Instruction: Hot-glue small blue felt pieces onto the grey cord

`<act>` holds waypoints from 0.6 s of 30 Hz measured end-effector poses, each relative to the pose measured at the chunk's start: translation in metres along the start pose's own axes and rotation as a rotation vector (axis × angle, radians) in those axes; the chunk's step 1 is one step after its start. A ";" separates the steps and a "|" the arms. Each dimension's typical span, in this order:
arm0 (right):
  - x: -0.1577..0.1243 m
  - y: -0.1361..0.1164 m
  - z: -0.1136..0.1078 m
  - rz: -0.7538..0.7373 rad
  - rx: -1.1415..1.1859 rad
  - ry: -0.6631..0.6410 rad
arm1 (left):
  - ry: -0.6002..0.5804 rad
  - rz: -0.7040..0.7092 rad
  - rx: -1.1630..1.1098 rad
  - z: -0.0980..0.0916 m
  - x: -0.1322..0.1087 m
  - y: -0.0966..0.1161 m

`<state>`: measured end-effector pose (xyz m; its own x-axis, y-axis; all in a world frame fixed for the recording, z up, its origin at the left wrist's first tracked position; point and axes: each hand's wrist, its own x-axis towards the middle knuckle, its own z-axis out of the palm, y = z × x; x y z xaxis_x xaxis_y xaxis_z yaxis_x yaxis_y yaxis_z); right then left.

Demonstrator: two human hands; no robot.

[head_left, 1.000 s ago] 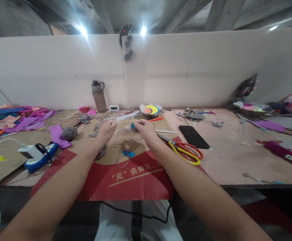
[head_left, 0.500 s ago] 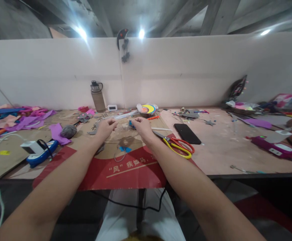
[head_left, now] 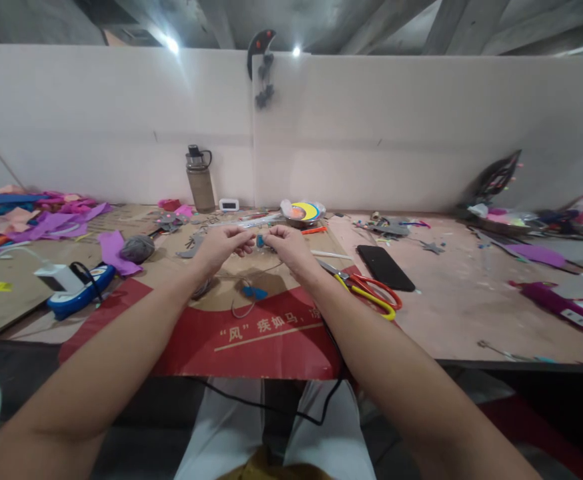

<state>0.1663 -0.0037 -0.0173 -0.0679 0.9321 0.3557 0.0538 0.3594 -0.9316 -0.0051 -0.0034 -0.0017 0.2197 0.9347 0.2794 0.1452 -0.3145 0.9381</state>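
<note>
My right hand [head_left: 287,245] pinches a small blue piece [head_left: 260,241], perhaps felt, between thumb and fingers. Close to its left side, my left hand [head_left: 226,247] has its fingers curled in a pinch; what sits in them, if anything, is too small to make out. A thin grey cord [head_left: 244,308] curves over the board below the hands. By the cord lies another blue scrap [head_left: 255,293]. Scissors [head_left: 371,293] with red and yellow handles rest beside my right forearm.
Behind the hands stand a bottle [head_left: 200,183] and a bowl [head_left: 304,215] holding a yellow crescent. A phone [head_left: 385,268] lies to the right. Grey yarn [head_left: 138,249], purple felt [head_left: 114,252] and a blue device [head_left: 81,292] are on the left. A red-printed cardboard sheet [head_left: 196,350] covers the table's front.
My left hand has come closer to my right hand and the blue piece. The blue piece stays in my right fingers. The camera view has shifted slightly.
</note>
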 end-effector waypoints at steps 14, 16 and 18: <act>-0.008 0.003 0.005 -0.135 -0.328 -0.041 | -0.042 0.111 0.417 0.004 -0.011 0.014; -0.008 0.001 0.006 -0.144 -0.335 -0.038 | -0.005 0.137 0.469 0.003 -0.011 0.013; -0.009 -0.001 0.007 -0.150 -0.332 -0.031 | 0.060 0.151 0.508 0.002 -0.010 0.014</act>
<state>0.1599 -0.0123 -0.0203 -0.1293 0.8678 0.4798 0.3614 0.4918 -0.7922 -0.0032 -0.0176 0.0082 0.2207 0.8761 0.4287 0.5681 -0.4728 0.6736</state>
